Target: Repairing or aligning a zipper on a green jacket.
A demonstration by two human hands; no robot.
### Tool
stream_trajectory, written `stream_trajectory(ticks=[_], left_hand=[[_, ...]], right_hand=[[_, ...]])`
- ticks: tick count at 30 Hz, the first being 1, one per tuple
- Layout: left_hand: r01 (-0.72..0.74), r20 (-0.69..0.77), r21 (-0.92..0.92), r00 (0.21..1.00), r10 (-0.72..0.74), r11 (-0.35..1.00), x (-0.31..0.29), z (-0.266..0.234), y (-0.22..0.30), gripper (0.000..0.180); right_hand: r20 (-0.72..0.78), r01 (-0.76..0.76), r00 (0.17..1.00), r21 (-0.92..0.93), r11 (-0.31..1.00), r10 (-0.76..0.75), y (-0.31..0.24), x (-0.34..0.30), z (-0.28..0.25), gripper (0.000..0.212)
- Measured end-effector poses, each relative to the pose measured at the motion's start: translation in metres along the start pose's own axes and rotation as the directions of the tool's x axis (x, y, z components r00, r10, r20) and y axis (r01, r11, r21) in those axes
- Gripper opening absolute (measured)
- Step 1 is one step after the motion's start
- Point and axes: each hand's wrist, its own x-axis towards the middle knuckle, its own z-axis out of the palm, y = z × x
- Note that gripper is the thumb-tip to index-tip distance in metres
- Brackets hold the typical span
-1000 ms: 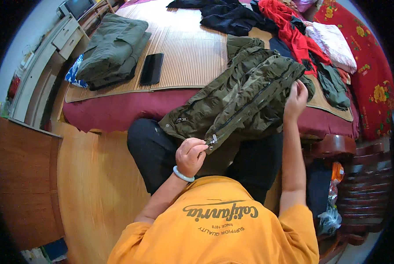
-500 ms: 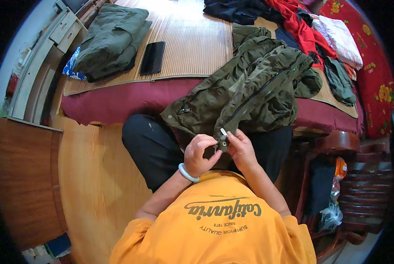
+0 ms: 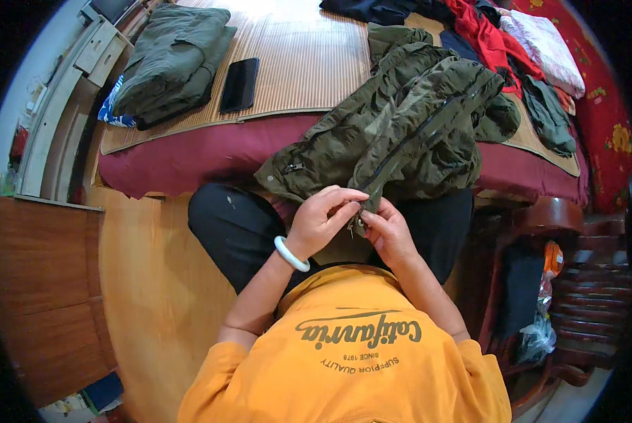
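Observation:
An olive-green jacket (image 3: 415, 134) lies spread over the bed's front edge and droops onto my knees. Its lower front corner, with a zipper edge and a round metal snap, is between my two hands. My left hand (image 3: 324, 220), with a pale bangle on the wrist, is closed, thumb and fingers pinching the jacket's edge. On the other side of that corner, my right hand (image 3: 390, 231) is closed on the hem beside the snap. The fingers partly cover the exact spot they grip. A zipped pocket shows on the jacket's left part.
A folded green garment pile (image 3: 171, 67) and a black phone (image 3: 239, 85) rest on the bamboo mat (image 3: 295, 63). Red clothing (image 3: 482, 39) and a white patterned pillow (image 3: 545, 53) are at the far right. A dark wooden chair (image 3: 587, 310) holding bags stands at my right.
My left hand has moved up and over the jacket corner, closing onto its edge. A small white piece that showed between the hands is now hidden. The right hand has shifted slightly lower.

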Motion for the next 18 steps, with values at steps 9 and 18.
stream_trajectory(ticks=[9, 18], left_hand=[[0.096, 0.19, 0.258, 0.971, -0.148, 0.961, 0.011, -0.011, 0.019, 0.011], [0.362, 0.112, -0.424, 0.931, -0.348, 0.83, -0.006, -0.003, -0.001, 0.01]], right_hand=[[-0.042, 0.138, 0.988, -0.182, 0.974, -0.148, 0.002, -0.003, -0.001, 0.026], [-0.044, 0.189, 0.977, -0.282, 0.941, -0.209, 0.002, -0.002, 0.005, 0.026]])
